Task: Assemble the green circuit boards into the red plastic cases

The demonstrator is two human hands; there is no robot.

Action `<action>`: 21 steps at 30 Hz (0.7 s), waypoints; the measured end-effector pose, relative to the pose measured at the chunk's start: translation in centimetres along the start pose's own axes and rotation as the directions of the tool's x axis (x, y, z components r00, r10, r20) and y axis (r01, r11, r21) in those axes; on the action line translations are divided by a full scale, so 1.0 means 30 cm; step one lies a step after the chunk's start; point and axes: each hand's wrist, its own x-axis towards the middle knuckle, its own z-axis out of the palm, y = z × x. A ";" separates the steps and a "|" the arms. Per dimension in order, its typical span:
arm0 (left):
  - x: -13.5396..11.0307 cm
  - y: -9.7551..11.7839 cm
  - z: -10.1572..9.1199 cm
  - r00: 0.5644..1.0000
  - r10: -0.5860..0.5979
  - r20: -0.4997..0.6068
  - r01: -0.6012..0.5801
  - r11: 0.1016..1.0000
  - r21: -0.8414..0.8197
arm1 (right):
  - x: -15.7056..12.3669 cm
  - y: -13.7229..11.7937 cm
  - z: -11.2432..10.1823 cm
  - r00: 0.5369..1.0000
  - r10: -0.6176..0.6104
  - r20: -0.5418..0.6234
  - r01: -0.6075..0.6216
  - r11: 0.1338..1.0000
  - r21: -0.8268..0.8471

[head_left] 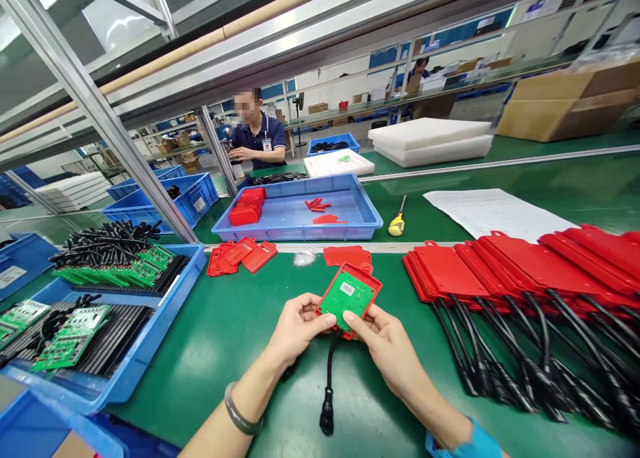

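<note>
Between my two hands is a green circuit board [356, 299] seated in a red plastic case half [376, 286], tilted up above the green bench. My left hand [303, 321] grips its left edge, thumb on the board's lower corner. On the other side, my right hand [381, 335] holds the right edge with its thumb pressed on the board; the fingers behind the case are partly hidden. From the bottom hangs a black cable [330, 371] with a connector at its end. Just beyond lie flat red plastic pieces [345, 257] and a small clear plastic bag [304, 258].
At left, a blue tray [150, 351] holds several green boards with black cables. Red cased units [500, 265] with cables are piled at right. Farther back are a blue bin [300, 233] with red parts, a yellow screwdriver [397, 223], paper sheets [495, 211] and a co-worker [260, 135].
</note>
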 end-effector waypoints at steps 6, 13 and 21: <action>-0.001 -0.021 0.026 0.999 0.026 -0.040 -0.026 1.000 -0.001 | 0.003 0.022 0.003 0.999 -0.030 -0.043 0.030 1.000 0.007; 0.006 -0.037 0.032 0.996 0.032 -0.077 -0.034 0.999 -0.026 | 0.013 0.020 0.023 0.996 0.024 0.085 -0.036 0.989 0.142; 0.007 -0.083 0.043 0.980 0.065 -0.188 -0.051 0.995 0.081 | 0.005 0.055 0.056 1.000 0.023 0.015 -0.026 0.981 0.190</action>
